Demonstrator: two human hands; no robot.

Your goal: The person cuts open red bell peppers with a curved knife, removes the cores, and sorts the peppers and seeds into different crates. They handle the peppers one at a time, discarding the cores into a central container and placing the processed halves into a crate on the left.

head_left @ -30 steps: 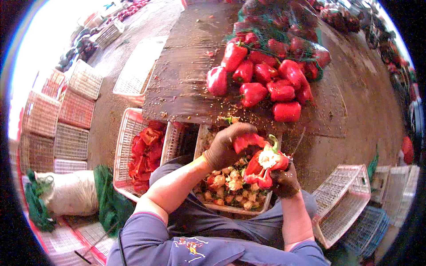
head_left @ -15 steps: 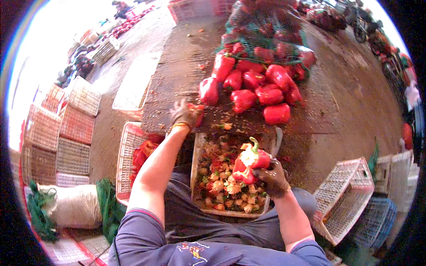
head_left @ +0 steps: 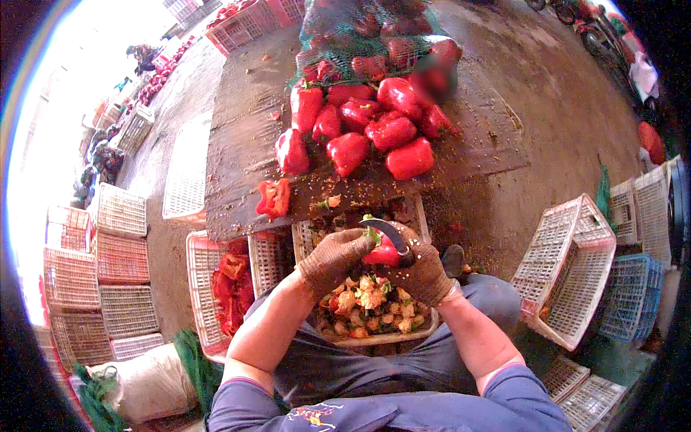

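Both gloved hands meet over a crate of trimmings (head_left: 434, 325), which holds pale seed cores and stem ends (head_left: 367, 299). My left hand (head_left: 337, 258) is closed on a piece of red bell pepper (head_left: 384, 253) with a green stem end. In my right hand (head_left: 423, 272) is a curved knife (head_left: 389, 232), its dark blade arching over the pepper towards my left fingers. The right fingertips lie close against the pepper; whether they grip it too is hidden. A cut-open pepper piece (head_left: 273, 199) lies at the near left edge of the table, with whole red bell peppers (head_left: 348, 153) beyond.
Green net bag (head_left: 367, 43) of peppers lies at the far end of the wooden table (head_left: 237, 144). Cut red peppers (head_left: 232, 291) fill a crate (head_left: 201, 309) left of my legs. Stacked crates (head_left: 122, 263) stand farther left; a tilted white crate (head_left: 568, 273) and blue crates (head_left: 630, 299) stand right.
My left hand has let go of a pepper piece on the table edge and come to the pepper by my right hand. The right hand has moved left and up, and the view has shifted.
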